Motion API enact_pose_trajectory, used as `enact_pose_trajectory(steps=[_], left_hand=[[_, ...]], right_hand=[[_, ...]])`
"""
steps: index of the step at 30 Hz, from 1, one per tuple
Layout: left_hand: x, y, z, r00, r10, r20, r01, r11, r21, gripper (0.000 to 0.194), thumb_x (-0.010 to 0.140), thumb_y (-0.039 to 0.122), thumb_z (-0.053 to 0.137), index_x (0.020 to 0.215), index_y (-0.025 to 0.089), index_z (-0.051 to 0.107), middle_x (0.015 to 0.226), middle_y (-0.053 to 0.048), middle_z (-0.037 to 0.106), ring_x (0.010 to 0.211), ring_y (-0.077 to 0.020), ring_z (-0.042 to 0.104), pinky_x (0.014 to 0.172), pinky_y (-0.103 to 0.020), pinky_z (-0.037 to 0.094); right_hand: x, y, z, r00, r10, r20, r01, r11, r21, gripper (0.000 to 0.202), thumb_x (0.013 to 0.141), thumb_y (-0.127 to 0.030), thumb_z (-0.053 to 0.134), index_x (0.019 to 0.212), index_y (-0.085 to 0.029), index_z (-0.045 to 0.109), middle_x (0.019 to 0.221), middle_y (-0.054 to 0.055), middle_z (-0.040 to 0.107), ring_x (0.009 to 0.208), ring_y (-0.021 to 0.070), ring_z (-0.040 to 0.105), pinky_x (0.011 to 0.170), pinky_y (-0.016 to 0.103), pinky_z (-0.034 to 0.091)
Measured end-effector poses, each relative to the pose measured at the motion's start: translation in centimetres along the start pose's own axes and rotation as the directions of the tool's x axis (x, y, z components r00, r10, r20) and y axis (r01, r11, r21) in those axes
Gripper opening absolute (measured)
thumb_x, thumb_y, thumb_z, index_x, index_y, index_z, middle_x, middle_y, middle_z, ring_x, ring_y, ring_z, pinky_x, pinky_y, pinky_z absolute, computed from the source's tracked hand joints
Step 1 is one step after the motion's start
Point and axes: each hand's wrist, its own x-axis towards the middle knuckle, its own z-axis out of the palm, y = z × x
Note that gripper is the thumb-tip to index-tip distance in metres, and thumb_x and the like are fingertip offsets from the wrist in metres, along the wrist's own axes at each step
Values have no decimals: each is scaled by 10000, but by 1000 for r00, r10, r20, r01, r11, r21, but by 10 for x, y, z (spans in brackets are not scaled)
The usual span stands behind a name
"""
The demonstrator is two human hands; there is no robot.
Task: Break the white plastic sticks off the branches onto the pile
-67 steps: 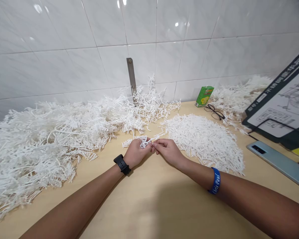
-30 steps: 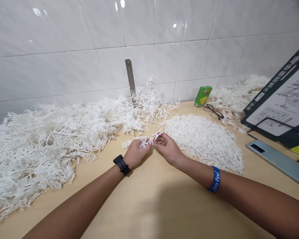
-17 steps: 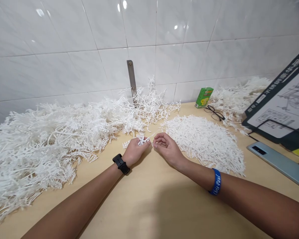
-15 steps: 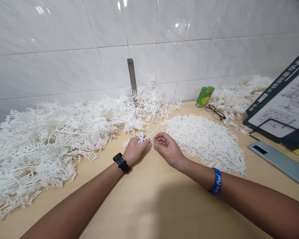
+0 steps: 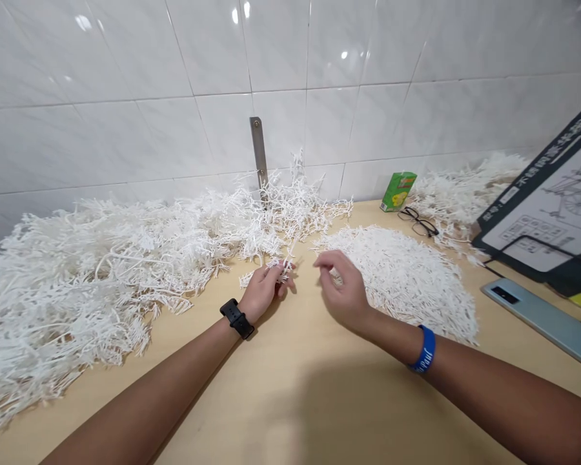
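Note:
My left hand (image 5: 264,290), with a black watch band at the wrist, is closed on a small bunch of white branched plastic strands (image 5: 283,268). Thin tips of the bunch stick up past the thumb. My right hand (image 5: 343,290), a blue wristband behind it, hovers apart from the left, its fingers curled and its index finger and thumb apart at the tips. A bit of white shows inside the curl, seemingly small pieces; most of the palm is hidden. Beside this hand spreads a flat pile of short white pieces (image 5: 407,278).
A large heap of white branched strands (image 5: 101,265) covers the left and back. At the back right are a green box (image 5: 397,192), glasses (image 5: 419,221) and more white strands (image 5: 458,187). A phone (image 5: 542,320) and a printed carton (image 5: 547,206) lie right. A metal bracket (image 5: 258,152) stands against the wall.
My right hand has moved right, away from the left hand, and its thumb and index finger have parted. The left fingers have shifted around the bunch, and its strand now points more upward.

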Motion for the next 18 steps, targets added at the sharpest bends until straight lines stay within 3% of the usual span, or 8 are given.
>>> enact_pose_trajectory(steps=[2, 5, 8, 12, 15, 18], left_hand=[[-2, 3, 0, 1000, 15, 23, -13, 996, -83, 443, 895, 465, 447, 1002, 94, 665, 752, -74, 682, 547, -117, 519, 610, -264, 435], [-3, 5, 0, 998, 30, 54, -25, 997, -78, 490, 906, 485, 432, 1128, 107, 650, 910, -99, 719, 754, -174, 629, 807, -311, 473], [-4, 5, 1, 992, 85, 94, -85, 996, 3, 529, 903, 539, 412, 1096, 129, 686, 1052, -114, 712, 981, -229, 633, 979, -357, 415], [-4, 2, 4, 979, 136, 152, -158, 977, 144, 517, 872, 578, 445, 1013, 163, 719, 1132, -108, 691, 1120, -257, 582, 1040, -353, 367], [-4, 0, 4, 971, 144, 189, -180, 965, 191, 482, 886, 545, 437, 969, 149, 700, 1029, -97, 702, 1025, -244, 597, 969, -338, 409], [-4, -1, 3, 976, 136, 168, -167, 968, 186, 420, 899, 501, 439, 824, 144, 647, 827, -55, 663, 797, -186, 572, 795, -289, 442]], right_hand=[[-6, -1, 6, 976, -4, 218, -10, 998, 61, 156, 880, -146, 459, 922, -210, 595, 844, 32, 611, 771, 160, 565, 718, 300, 444], [-8, -1, 11, 899, 166, 404, -208, 976, 62, 131, 883, -262, 523, 962, -201, 608, 784, 16, 621, 660, 138, 533, 629, 272, 414], [-4, 0, 9, 833, 322, 450, -420, 897, 137, 197, 882, -361, 536, 931, -188, 618, 777, 16, 625, 663, 139, 530, 616, 264, 405], [-1, 3, 8, 796, 316, 515, -514, 804, 300, 257, 885, -410, 520, 938, -178, 616, 835, 26, 617, 727, 146, 530, 652, 266, 408], [-1, 4, 10, 802, 315, 507, -500, 819, 281, 249, 865, -409, 550, 836, -167, 600, 768, 16, 578, 688, 137, 491, 633, 264, 387], [0, 4, 11, 807, 348, 477, -501, 832, 240, 282, 877, -411, 525, 738, -169, 566, 669, -5, 520, 638, 127, 459, 609, 260, 368]])
